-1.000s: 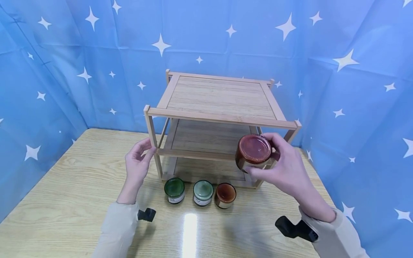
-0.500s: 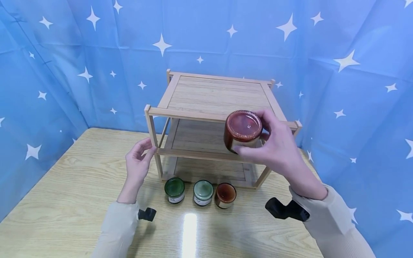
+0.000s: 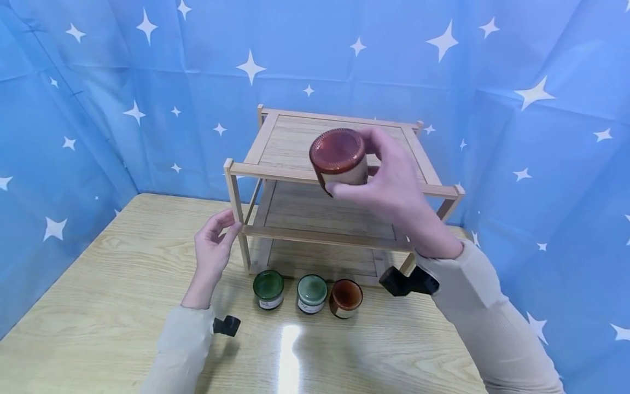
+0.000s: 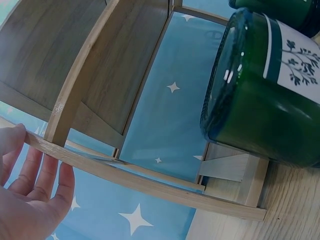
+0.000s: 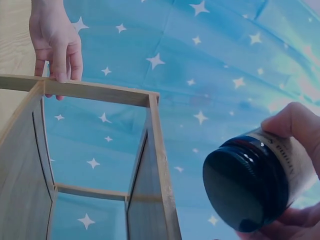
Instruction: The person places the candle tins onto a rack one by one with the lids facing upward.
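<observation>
Here the right hand (image 3: 394, 178) grips a glossy reddish-brown jar (image 3: 338, 156) (pale label (image 3: 350, 175)), the left hand (image 3: 213, 245) a rack (image 3: 315, 210).

In the head view, the right hand (image 3: 391, 178) and the red-brown jar (image 3: 339, 156) it grips appear higher and farther left than one second earlier, the jar now overlapping the rack's top board (image 3: 290, 145).

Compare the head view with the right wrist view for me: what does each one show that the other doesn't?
Only the head view shows three standing jars: dark green, pale green and brown.

Only the right wrist view shows the dark end of the held jar and the lettering on its label.

Both show the right hand gripping that jar, the left hand holding the rack, and the starry cloth.
</observation>
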Tool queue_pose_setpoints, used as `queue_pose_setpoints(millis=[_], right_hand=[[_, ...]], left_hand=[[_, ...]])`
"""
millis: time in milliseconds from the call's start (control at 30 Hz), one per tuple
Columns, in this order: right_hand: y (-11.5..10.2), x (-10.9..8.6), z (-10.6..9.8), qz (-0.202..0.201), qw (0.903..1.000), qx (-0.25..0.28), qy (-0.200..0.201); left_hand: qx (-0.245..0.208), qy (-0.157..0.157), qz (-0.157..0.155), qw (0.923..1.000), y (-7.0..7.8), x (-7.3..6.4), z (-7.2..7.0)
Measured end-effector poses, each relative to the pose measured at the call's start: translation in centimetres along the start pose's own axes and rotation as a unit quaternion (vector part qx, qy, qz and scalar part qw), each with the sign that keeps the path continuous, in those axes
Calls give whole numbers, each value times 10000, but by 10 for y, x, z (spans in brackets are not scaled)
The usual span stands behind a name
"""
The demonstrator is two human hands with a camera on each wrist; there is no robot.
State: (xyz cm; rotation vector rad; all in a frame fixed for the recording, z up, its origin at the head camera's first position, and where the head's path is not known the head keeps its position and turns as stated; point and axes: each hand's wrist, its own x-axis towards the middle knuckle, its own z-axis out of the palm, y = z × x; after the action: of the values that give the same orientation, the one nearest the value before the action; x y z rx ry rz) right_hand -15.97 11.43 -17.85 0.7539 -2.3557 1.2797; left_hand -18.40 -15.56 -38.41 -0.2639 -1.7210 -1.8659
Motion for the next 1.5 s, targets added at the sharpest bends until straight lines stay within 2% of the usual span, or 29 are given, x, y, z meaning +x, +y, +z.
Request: queue_pose_setpoints(millis=[133, 333, 600, 800, 1167, 1500], right_hand=[[1, 14, 8, -240, 9997, -78, 49], [2, 31, 18, -343, 9992, -198, 30], [5, 46, 29, -425, 9991, 45, -64], [7, 55, 39, -235, 9996, 103, -75], [7, 66, 47, 32, 9994, -220, -250], [6, 69, 51, 322, 9993, 135, -147]], left_hand=[[2, 2, 35, 10000, -1, 1, 0], [-45, -36, 23, 10000, -1, 2, 1], [0, -51, 30, 10000, -2, 2, 1], [59, -29, -7, 10000, -3, 1, 0], [23, -5, 14, 10000, -3, 1, 0], [-27, 5, 53, 10000, -4, 2, -1]])
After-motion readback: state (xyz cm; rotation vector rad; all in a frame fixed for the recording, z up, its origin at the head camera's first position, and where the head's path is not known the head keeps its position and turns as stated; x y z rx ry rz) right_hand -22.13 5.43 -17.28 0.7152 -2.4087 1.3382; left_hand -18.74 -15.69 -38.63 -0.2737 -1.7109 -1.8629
